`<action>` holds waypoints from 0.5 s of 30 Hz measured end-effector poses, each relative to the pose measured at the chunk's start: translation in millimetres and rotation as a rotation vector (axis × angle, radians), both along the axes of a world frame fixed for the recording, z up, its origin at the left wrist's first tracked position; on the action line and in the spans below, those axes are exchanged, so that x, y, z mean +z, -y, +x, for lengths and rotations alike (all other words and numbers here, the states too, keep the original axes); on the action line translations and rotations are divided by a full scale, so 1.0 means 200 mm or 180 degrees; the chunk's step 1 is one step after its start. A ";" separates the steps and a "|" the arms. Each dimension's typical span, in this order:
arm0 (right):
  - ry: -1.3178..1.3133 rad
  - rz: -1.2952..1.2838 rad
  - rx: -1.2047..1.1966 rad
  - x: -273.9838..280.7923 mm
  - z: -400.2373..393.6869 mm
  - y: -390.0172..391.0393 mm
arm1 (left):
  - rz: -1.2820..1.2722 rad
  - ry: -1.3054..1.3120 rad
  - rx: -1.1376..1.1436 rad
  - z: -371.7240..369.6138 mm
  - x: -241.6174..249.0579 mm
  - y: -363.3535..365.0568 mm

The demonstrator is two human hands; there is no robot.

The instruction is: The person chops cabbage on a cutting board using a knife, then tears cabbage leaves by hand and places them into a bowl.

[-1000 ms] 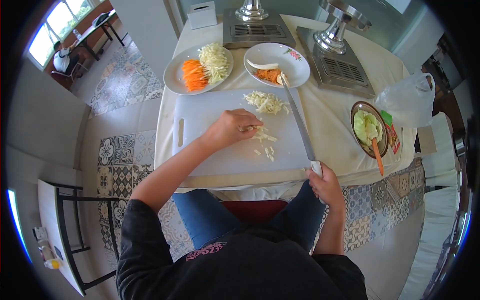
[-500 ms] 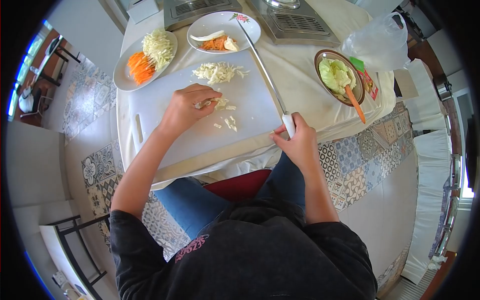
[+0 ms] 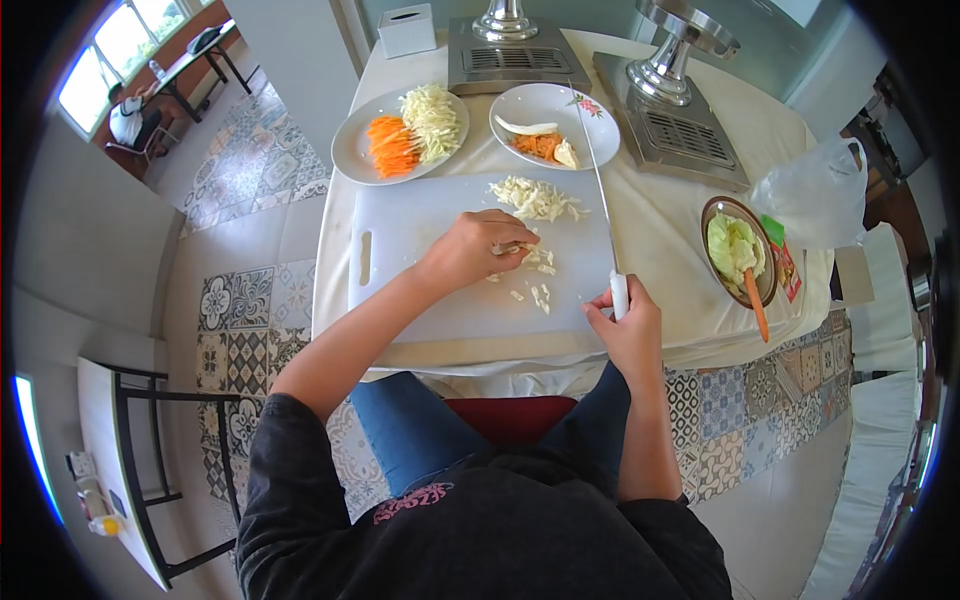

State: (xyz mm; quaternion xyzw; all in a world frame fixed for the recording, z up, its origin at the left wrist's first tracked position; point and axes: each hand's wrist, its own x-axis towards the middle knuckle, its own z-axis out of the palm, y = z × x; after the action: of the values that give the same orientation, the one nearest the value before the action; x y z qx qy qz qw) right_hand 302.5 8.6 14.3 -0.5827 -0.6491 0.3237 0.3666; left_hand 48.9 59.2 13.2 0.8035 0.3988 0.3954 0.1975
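Observation:
My left hand [image 3: 470, 250] rests on the white cutting board [image 3: 420, 230], fingers pinched on a small piece of cabbage [image 3: 508, 248]. Loose chopped cabbage bits [image 3: 540, 290] lie just right of it, and a pile of shredded cabbage [image 3: 535, 198] sits at the board's far side. My right hand [image 3: 628, 325] grips the white handle of a long knife [image 3: 603, 205] at the board's right edge; the blade points away from me, above the board.
A plate with shredded carrot and cabbage [image 3: 400, 135] and a flowered plate of scraps [image 3: 555, 125] stand behind the board. A brown bowl with cabbage leaves and a carrot [image 3: 740, 255], a plastic bag [image 3: 815, 195], two metal appliances [image 3: 680, 130] and a tissue box [image 3: 405, 28] are around.
My right hand has brought the knife in toward the board's right edge, blade more upright. The left hand has stayed on the cabbage piece. The camera has swung about.

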 end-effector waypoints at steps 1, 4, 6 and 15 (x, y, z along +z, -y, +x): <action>0.0013 0.0012 0.0016 -0.01 -0.01 -0.02 | 0.0018 0.0056 0.0014 -0.01 0.00 -0.01; 0.0070 -0.0059 0.0053 -0.01 -0.02 -0.05 | 0.0012 0.0091 0.0227 -0.06 0.09 -0.06; 0.0024 -0.0079 0.0063 -0.02 -0.01 -0.06 | 0.0141 0.0104 0.0358 -0.13 0.17 -0.13; -0.0054 -0.0413 0.0115 0.02 -0.01 -0.08 | -0.0128 -0.0138 0.1388 -0.67 0.46 -0.79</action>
State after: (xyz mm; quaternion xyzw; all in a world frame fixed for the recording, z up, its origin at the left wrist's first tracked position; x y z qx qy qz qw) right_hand 300.7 25.2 17.5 -0.5907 -0.6340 0.3766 0.3276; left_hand -85.9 217.7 104.9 0.7024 0.5751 0.4034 0.1146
